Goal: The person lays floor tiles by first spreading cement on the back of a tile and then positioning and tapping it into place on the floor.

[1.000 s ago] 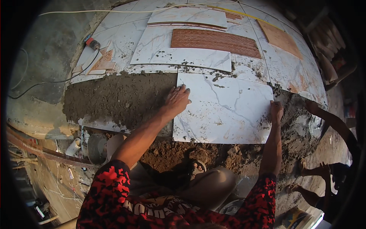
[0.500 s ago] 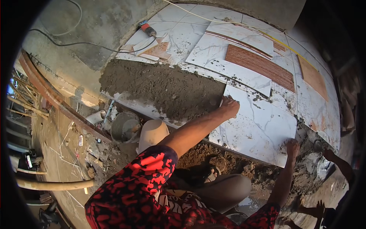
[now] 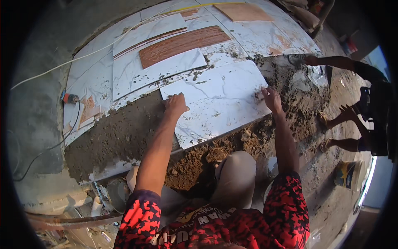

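Observation:
A white marble-patterned floor tile [image 3: 219, 99] with grey veins and crumbs of mortar lies in front of me. My left hand [image 3: 176, 104] grips its left edge, fingers curled over the side and thumb on top. At the opposite edge my right hand [image 3: 271, 99] holds on, its fingertips partly hidden by the tile and the hand itself. Left of the tile, and touching it, spreads a bed of wet grey mortar [image 3: 120, 133]. More rough mortar [image 3: 290, 87] lies past the right edge.
Cut tile pieces, one brick-red underside up [image 3: 182, 43], lie on the laid tiles beyond. A red-and-black power tool [image 3: 69, 98] with a black cord sits far left. A pale cable crosses there. At right, a co-worker's hand [image 3: 311, 60] touches the mortar; a bucket [image 3: 350, 174] stands nearer.
My view has swung to the right, bringing more of the co-worker and the bucket into sight. Both my hands stay on the tile's opposite edges.

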A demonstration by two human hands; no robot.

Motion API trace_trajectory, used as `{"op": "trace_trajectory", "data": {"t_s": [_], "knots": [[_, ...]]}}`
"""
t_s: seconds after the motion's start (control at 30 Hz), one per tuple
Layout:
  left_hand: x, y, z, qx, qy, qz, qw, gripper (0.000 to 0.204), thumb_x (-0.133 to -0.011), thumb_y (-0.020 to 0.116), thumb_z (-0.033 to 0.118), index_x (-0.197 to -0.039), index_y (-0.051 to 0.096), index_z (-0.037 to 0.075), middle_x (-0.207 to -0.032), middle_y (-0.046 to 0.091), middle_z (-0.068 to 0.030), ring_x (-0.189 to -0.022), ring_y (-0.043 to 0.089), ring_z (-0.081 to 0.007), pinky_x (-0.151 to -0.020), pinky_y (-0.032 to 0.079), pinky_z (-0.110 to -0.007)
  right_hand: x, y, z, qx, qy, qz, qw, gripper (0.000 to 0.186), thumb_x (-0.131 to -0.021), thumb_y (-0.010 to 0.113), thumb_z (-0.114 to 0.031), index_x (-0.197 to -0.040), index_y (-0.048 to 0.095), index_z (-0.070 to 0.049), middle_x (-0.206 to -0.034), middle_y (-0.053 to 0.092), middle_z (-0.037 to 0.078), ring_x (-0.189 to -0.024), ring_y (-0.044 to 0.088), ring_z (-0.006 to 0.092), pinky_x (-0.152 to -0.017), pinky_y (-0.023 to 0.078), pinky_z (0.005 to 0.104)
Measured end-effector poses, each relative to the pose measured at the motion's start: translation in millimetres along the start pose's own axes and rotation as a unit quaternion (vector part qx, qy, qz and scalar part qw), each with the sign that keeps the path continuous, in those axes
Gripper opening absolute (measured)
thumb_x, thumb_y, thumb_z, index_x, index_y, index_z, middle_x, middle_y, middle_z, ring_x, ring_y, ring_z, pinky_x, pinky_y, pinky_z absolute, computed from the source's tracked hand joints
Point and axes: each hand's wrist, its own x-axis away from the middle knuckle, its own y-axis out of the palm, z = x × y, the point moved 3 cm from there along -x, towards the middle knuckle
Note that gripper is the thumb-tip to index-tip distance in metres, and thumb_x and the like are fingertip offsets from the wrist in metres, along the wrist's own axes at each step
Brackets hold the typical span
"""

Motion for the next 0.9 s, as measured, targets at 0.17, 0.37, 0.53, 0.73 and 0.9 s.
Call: {"op": "trace_trajectory", "data": {"t_s": [0.17, 0.37, 0.53, 0.73, 0.9], "knots": [[12.5, 2.4, -14.4, -0.033, 0.017, -0.014, 0.999, 0.066, -0.067, 0.081, 0.029, -0.119, 0.056, -0.003, -0.108, 0.065, -0.0236, -0.104, 0.062, -0.0376, -0.089, 0.049, -0.044, 143.2, -47.4, -19.4, -0.157, 0.259, -0.022, 0.953, 0.025, -0.096, 0.054, -0.023, -0.095, 0.062, 0.001, -0.095, 0.066, 0.013, -0.091, 0.063, 0.0236, -0.076, 0.049, 0.033], [7.6, 3.2, 2.4, -0.073, 0.034, -0.021, 0.997, 0.075, -0.067, 0.079, 0.032, -0.129, 0.052, -0.002, -0.119, 0.06, -0.0254, -0.11, 0.06, -0.0358, -0.094, 0.047, -0.04, 423.3, -57.3, -55.2, -0.084, 0.261, -0.119, 0.954, 0.03, -0.084, 0.051, -0.006, -0.113, 0.057, -0.001, -0.115, 0.061, 0.019, -0.103, 0.061, 0.0328, -0.084, 0.05, 0.0379], [-3.3, 4.3, -41.6, -0.073, 0.041, -0.015, 0.996, 0.078, -0.07, 0.077, 0.033, -0.133, 0.048, -0.003, -0.125, 0.057, -0.0249, -0.115, 0.058, -0.0325, -0.099, 0.043, -0.037, 575.2, -18.9, -92.6, -0.085, 0.384, -0.332, 0.857, 0.03, -0.083, 0.049, -0.01, -0.108, 0.063, -0.002, -0.095, 0.067, 0.023, -0.091, 0.065, 0.038, -0.076, 0.052, 0.0438], [97.0, -29.3, -74.4, 0.372, 0.066, -0.027, 0.925, 0.08, -0.087, 0.067, 0.035, -0.144, 0.028, -0.003, -0.142, 0.044, -0.0188, -0.131, 0.042, -0.0235, -0.108, 0.031, -0.033, 565.8, -1.1, -64.7, -0.197, 0.363, -0.384, 0.826, 0.03, -0.086, 0.051, -0.019, -0.104, 0.065, 0.0, -0.095, 0.066, 0.021, -0.09, 0.065, 0.033, -0.076, 0.052, 0.0414], [387.3, -47.3, -223.0, 0.654, -0.042, 0.139, 0.743, 0.046, -0.094, 0.059, 0.027, -0.134, 0.048, 0.009, -0.139, 0.047, -0.0191, -0.127, 0.048, -0.0284, -0.104, 0.04, -0.04, 472.1, -0.3, -22.9, -0.203, 0.312, -0.272, 0.887, 0.037, -0.091, 0.048, -0.029, -0.107, 0.064, 0.001, -0.101, 0.065, 0.018, -0.092, 0.064, 0.0279, -0.079, 0.052, 0.0389]]}}
